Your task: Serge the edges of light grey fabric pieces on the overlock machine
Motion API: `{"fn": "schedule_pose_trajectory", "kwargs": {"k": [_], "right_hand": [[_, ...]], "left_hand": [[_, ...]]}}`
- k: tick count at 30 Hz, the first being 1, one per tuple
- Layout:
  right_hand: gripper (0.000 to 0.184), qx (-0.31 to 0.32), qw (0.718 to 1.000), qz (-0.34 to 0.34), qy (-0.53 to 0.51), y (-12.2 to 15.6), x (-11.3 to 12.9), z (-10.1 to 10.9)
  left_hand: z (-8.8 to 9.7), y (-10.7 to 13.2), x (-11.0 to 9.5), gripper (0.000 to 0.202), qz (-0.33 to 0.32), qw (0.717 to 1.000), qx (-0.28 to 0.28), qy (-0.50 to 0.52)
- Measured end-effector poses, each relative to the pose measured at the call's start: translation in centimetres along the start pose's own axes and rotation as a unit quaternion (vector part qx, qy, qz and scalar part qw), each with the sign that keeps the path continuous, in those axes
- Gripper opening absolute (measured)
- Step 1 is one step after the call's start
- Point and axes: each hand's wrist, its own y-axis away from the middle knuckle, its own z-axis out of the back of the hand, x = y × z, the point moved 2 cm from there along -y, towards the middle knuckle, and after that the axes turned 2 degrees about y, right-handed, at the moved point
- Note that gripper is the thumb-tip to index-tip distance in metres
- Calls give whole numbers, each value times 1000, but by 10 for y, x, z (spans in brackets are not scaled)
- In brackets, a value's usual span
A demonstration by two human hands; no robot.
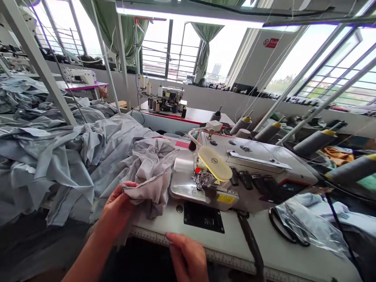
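My left hand is closed on the edge of a light grey fabric piece, gripping it between thumb and fingers. The bunched cloth lies on the table just left of the overlock sewing machine, beside its metal plate. A dark seam line runs along the cloth's upper edge. Over the table's front edge, my right hand has its fingers curled and pressed together; anything in them is hidden. A measuring tape strip runs along that edge, near the right fingertips.
Piles of grey cloth cover the left side. Grey thread cones stand behind the machine at right. A clear plastic bag lies on the right of the table. Another machine stands beyond. Slanted white posts rise at left.
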Motion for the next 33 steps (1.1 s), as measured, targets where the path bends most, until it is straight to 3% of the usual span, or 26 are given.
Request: {"fn": "schedule_pose_trajectory", "kwargs": {"k": [2,3,5,7,9,10,12,14,15,17,18,19,21,23,25,28,30,33], "right_hand": [[27,26,990,-89,-109,-3,-3,7],[35,37,976,-134,-171,-3,-6,10],[46,30,948,-196,-250,-2,-14,18],[42,12,939,-236,-249,4,-22,23],[35,16,938,-268,-220,13,-30,25],[31,23,935,-287,-208,17,-33,24],[27,25,925,-322,-199,24,-36,23],[28,16,915,-346,-208,25,-35,23],[28,12,909,-354,-218,23,-34,23],[27,6,901,-360,-242,19,-30,24],[27,6,897,-362,-253,17,-29,25],[27,6,893,-365,-264,16,-28,27],[27,2,882,-381,-277,16,-30,34],[28,0,877,-402,-263,20,-33,45],[32,-16,892,-401,-208,24,-35,58],[46,-67,943,-310,-98,24,-27,71],[45,-79,969,-227,-48,20,-17,70],[37,-64,981,-180,-36,8,-3,57]], "left_hand": [[-14,18,-6,16,-14,988,142,-57],[-22,29,-8,13,-25,964,235,-120],[-37,53,-7,22,-70,870,396,-284],[-43,72,-5,31,-123,780,469,-396],[-41,78,-3,33,-133,763,482,-410],[-38,77,-4,34,-125,776,475,-396],[-27,66,-5,27,-112,832,427,-337],[-15,48,-5,20,-127,903,296,-285],[-11,38,-3,20,-134,925,221,-280],[-10,23,4,35,-127,938,88,-310],[-13,18,9,44,-107,937,54,-329],[-18,15,15,43,-81,936,45,-340],[-28,16,23,24,-29,941,63,-332],[-36,22,26,26,15,948,104,-300],[-39,30,26,30,49,955,138,-257],[-37,36,25,33,91,962,158,-203],[-35,38,27,36,114,964,157,-184],[-34,41,32,37,145,968,138,-151]]}}
